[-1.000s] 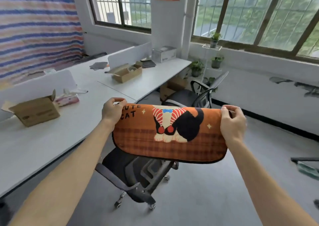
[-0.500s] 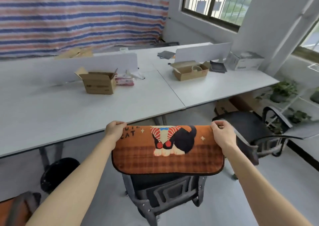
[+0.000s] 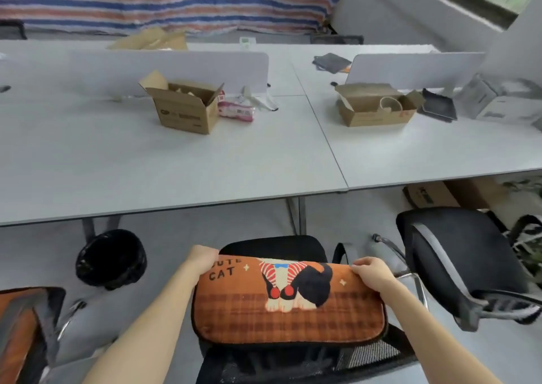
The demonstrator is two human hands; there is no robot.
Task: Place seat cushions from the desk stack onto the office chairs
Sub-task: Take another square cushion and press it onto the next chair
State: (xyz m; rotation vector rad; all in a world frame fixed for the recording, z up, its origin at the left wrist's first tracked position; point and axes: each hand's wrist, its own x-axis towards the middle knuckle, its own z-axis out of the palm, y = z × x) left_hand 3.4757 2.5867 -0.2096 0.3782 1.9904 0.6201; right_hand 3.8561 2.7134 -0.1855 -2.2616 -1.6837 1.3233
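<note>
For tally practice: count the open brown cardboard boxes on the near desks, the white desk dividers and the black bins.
Open brown cardboard boxes: 2
White desk dividers: 2
Black bins: 1
Total: 5

cushion (image 3: 289, 301): orange plaid with a cat picture and the words "CUTE CAT", held flat over the seat of the office chair (image 3: 275, 247); contact with the seat could not be told.
left hand (image 3: 202, 259): gripped the cushion's far left corner.
right hand (image 3: 374, 273): gripped the far right corner, fingers (image 3: 362, 262) curled over the edge.
office chair: black, stood just off the near edge of the bench (image 3: 176, 163).
second chair (image 3: 457, 251): black, to the right.
cardboard box (image 3: 183, 108): open, near the bench's far edge, a pink packet (image 3: 236, 112) beside it.
bin (image 3: 111, 259): black, on the floor below the near edge.
</note>
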